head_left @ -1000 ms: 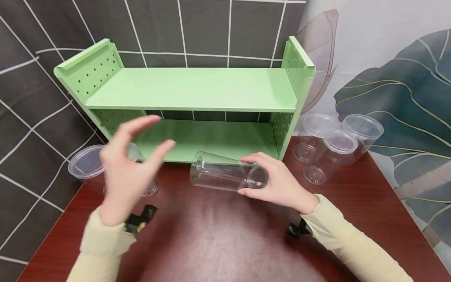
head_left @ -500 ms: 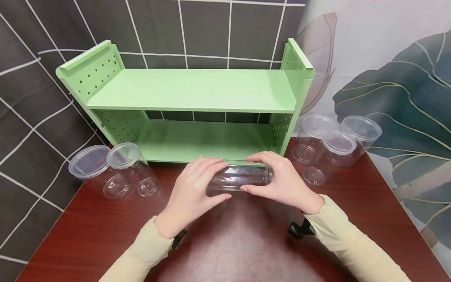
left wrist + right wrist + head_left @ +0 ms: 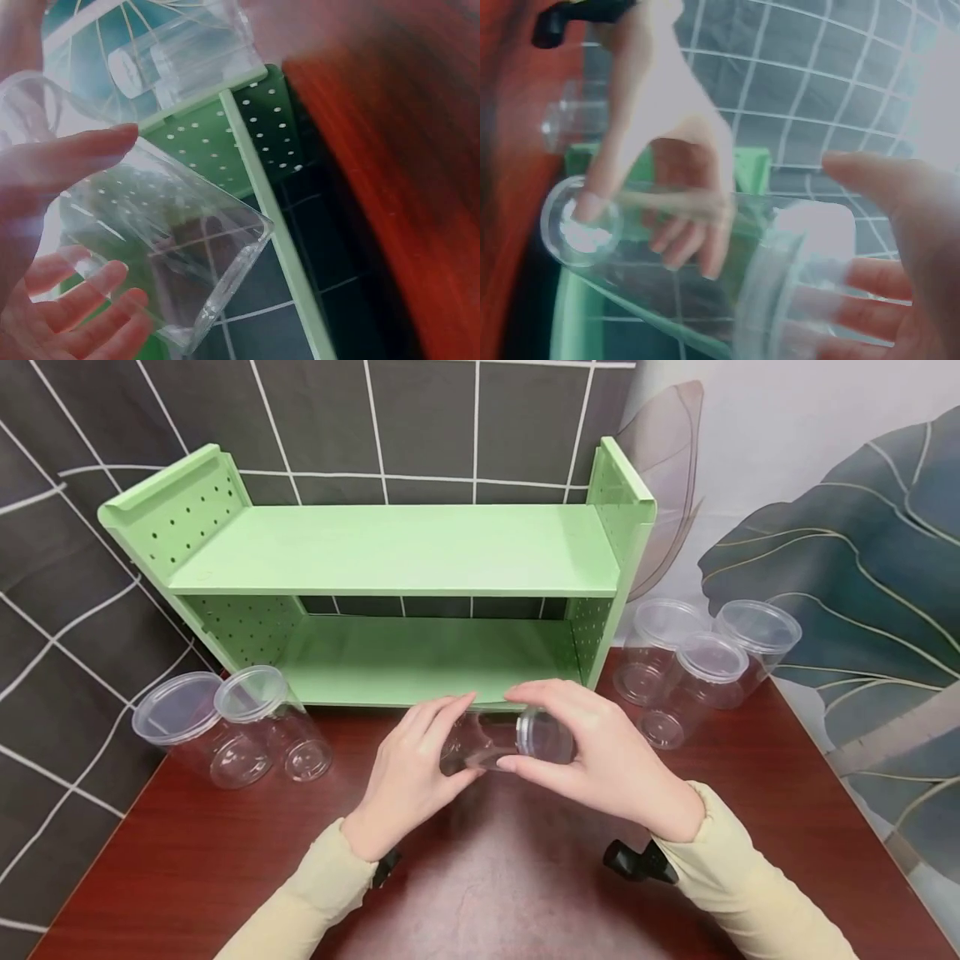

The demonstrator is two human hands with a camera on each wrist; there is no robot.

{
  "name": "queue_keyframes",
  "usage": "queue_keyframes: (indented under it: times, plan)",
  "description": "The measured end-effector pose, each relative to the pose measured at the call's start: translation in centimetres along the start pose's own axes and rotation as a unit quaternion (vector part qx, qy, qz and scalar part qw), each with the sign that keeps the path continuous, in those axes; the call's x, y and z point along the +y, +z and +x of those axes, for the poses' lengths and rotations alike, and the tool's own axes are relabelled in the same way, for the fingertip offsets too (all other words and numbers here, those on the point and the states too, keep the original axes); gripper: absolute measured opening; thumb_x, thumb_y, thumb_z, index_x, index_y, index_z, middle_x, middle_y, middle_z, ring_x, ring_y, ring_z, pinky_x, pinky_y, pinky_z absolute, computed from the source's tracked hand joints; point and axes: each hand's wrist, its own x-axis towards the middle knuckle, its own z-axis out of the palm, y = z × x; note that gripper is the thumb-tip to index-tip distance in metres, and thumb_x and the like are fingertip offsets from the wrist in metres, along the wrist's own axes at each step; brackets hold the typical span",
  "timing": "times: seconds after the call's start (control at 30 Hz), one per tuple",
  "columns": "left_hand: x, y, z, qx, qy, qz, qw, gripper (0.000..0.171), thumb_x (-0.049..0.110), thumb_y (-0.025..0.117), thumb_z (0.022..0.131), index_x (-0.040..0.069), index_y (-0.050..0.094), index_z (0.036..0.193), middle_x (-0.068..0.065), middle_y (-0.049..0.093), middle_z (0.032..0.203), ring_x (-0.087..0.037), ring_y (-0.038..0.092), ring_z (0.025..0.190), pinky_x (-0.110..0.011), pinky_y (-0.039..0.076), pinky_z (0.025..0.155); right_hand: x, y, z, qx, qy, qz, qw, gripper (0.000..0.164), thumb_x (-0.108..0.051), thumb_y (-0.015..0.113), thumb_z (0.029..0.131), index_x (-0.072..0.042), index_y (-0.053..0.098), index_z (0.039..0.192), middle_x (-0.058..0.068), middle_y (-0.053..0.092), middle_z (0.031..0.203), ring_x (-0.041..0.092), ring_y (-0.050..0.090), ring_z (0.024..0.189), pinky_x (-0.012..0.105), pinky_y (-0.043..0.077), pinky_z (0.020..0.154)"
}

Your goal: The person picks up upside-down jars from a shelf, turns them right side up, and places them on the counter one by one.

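Observation:
My left hand (image 3: 408, 760) holds a clear plastic jar (image 3: 480, 743) lying sideways in front of the green shelf. In the left wrist view, its thumb lies along the near side and its fingers show through the wall. The lidded end (image 3: 769, 292) points toward my right hand (image 3: 600, 743). That hand surrounds this end loosely in the head view. In the right wrist view its thumb (image 3: 866, 176) stands apart from the jar, while the fingers show blurred through the lid; whether they touch it I cannot tell.
A green two-tier shelf (image 3: 397, 552) stands at the back of the dark red table (image 3: 465, 902). Two lidded jars (image 3: 307, 739) are at its left; three more jars (image 3: 667, 718) cluster at its right. A tiled wall (image 3: 427, 427) rises behind it.
My left hand has come from the left onto the jar, which my right hand held alone one second ago. The jar has turned, and my right thumb has come off it.

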Motion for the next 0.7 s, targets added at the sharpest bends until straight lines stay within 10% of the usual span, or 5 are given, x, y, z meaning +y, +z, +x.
queue_keyframes:
  times: [0.2,0.4,0.7]
  plan:
    - [-0.9,0.2,-0.6,-0.007,-0.046,-0.029,0.9985,0.084,0.028,0.095,0.071,0.011,0.056,0.143,-0.006,0.059,0.132,-0.023,0.057,0.12,-0.039,0.05,0.099,0.0,-1.8,0.2,0.073,-0.002,0.02,0.997,0.055,-0.048,0.072,0.093,-0.007,0.067,0.129,0.001,0.067,0.128,0.02,0.062,0.118,0.031,0.045,0.103]
    - [-1.7,-0.1,-1.1,-0.003,-0.088,-0.055,0.9946,0.08,0.028,0.094,0.071,0.008,0.056,0.139,-0.006,0.06,0.13,-0.022,0.06,0.117,-0.04,0.05,0.099,1.5,-3.1,-0.2,0.151,0.047,0.017,0.987,0.051,-0.018,0.085,0.08,-0.005,0.069,0.127,0.002,0.069,0.124,0.019,0.064,0.112,0.029,0.046,0.1]
    - [-3.1,-1.4,-2.5,-0.005,-0.196,-0.05,0.9793,0.082,0.034,0.095,0.069,0.01,0.056,0.137,-0.007,0.065,0.125,-0.026,0.063,0.109,-0.045,0.053,0.09,1.6,-3.8,0.2,0.29,0.18,0.04,0.939,0.049,0.007,0.082,0.079,0.002,0.068,0.125,0.016,0.071,0.115,0.01,0.067,0.101,0.024,0.053,0.091]
